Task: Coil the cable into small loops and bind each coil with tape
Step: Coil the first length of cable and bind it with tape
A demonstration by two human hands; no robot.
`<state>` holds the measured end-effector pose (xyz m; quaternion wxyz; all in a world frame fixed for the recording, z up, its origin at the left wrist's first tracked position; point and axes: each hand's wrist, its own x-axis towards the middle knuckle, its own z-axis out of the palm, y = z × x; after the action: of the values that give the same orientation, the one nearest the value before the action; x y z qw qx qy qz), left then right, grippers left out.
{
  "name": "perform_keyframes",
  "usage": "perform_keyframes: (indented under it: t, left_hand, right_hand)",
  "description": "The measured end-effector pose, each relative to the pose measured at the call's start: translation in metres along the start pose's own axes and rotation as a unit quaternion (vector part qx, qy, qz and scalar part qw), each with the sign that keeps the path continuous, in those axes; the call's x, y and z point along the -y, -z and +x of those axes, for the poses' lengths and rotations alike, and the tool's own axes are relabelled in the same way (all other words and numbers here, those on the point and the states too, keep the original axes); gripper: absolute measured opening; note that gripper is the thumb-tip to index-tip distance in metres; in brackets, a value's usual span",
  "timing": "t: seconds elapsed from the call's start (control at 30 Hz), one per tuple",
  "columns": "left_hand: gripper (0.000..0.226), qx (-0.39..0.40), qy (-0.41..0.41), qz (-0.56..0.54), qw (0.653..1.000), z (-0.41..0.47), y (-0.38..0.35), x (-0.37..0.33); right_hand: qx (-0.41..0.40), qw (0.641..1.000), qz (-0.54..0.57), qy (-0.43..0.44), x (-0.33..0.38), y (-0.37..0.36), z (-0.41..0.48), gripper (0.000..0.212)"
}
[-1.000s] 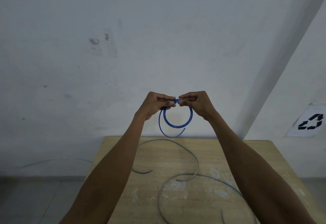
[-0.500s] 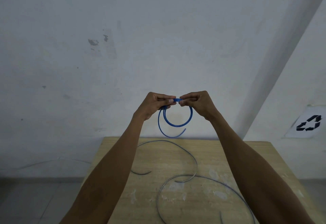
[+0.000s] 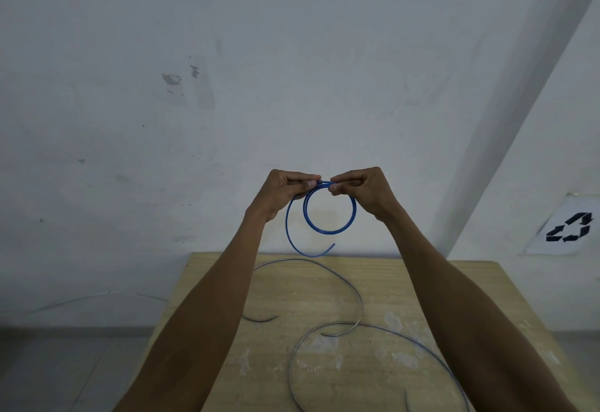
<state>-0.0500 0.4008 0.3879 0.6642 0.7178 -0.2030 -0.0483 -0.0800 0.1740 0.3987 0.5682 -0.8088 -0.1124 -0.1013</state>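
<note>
You are early in the job: one small loop of blue cable [image 3: 328,213] is formed, no tape shows, and more cable [image 3: 341,324] lies loose on the table [image 3: 454,285]. Your left hand [image 3: 279,194] and right hand [image 3: 363,191] both pinch the loop's top, so the coil hangs just below your fingertips, its free end curling lower left.

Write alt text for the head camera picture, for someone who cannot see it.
Two bare hands, left hand and right hand, pinch the top of a small blue cable coil held up before a white wall; its loose end curls below. Under the arms, thin grey cables lie in loose curves on a light wooden table.
</note>
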Motion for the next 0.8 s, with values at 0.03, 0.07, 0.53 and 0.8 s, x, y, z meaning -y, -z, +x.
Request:
perform_keyframes:
  t: [0.03,0.07,0.53,0.8]
  left_hand:
    - [0.026,-0.002,-0.003,-0.002,1.000,0.000,0.000,0.000]
    - [0.026,-0.005,-0.005,-0.003,1.000,0.000,0.000,0.000]
    - [0.026,-0.020,-0.011,-0.025,0.999,-0.006,-0.002,0.000]
    - [0.029,-0.013,0.038,-0.068,0.997,-0.012,-0.006,0.001]
  right_hand:
    - [-0.001,1.000,0.002,0.001,0.000,0.000,0.000,0.023]
    - [-0.002,1.000,0.005,0.002,0.000,0.000,0.000,0.023]
    - [-0.023,0.990,0.136,-0.017,0.000,-0.002,-0.006,0.024]
    - [-0.028,0.984,0.176,-0.024,-0.006,-0.009,-0.010,0.025]
